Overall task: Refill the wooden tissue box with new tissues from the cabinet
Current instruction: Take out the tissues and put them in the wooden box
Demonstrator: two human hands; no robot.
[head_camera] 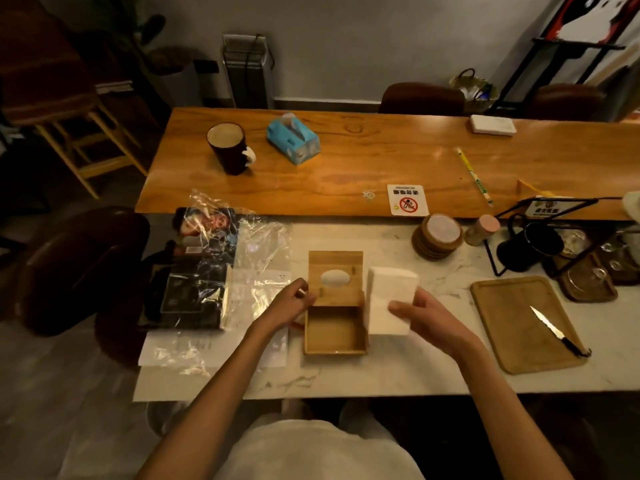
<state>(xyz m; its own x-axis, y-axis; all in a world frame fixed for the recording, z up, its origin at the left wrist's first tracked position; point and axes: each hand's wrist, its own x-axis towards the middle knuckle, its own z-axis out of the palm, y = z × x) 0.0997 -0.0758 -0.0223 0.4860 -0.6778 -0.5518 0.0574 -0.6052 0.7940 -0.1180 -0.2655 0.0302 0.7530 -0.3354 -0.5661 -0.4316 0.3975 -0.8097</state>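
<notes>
The wooden tissue box (335,332) lies open and empty on the white marble counter (398,372). Its lid (335,277), with an oval slot, stands tilted up behind it. My left hand (292,299) grips the left edge of the lid where it meets the box. My right hand (424,315) holds a white stack of tissues (389,299) upright just to the right of the box, touching its right wall.
Crumpled clear plastic wrap (256,271) and a dark package (197,268) lie to the left. A wooden tray (519,323) with a knife (554,330) sits on the right. Coasters (438,235), a black mug (530,247) and a wire rack stand behind. A blue tissue pack (292,140) rests on the far wooden table.
</notes>
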